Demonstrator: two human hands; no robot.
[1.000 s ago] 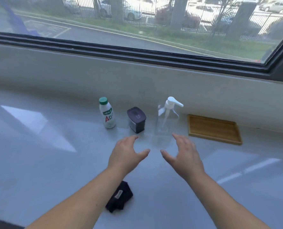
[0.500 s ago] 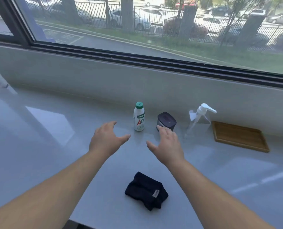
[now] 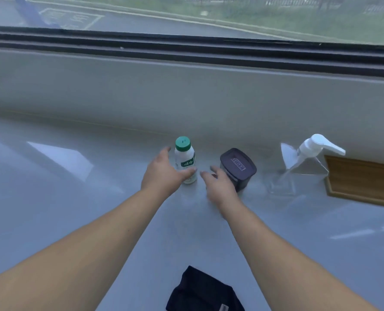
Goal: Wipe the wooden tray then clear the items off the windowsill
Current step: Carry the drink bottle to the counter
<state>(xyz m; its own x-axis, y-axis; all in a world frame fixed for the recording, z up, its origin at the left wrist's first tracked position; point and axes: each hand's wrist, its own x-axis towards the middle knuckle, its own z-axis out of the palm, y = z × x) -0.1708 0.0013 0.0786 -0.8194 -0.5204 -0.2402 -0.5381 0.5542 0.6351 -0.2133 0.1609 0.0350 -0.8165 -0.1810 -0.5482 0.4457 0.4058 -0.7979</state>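
A small white bottle [image 3: 185, 160] with a green cap stands on the grey windowsill [image 3: 74, 198]. My left hand [image 3: 164, 173] is open around its left side, thumb in front of its base. To its right sits a dark lidded container [image 3: 238, 168]; my right hand [image 3: 220, 185] is open just in front and left of it. Further right stands a clear pump bottle [image 3: 303, 162] with a white head. The wooden tray [image 3: 363, 180] lies at the right edge, partly cut off. A dark folded cloth [image 3: 204, 292] lies near the front edge.
A pale wall rises behind the items up to the black window frame [image 3: 186, 48]. Outside the glass are a road and grass. Sun patches lie on the sill at the left and right.
Both hands have reached forward to the bottle and the dark container. The view has tilted down and moved closer, so the cloth now sits at the bottom edge.
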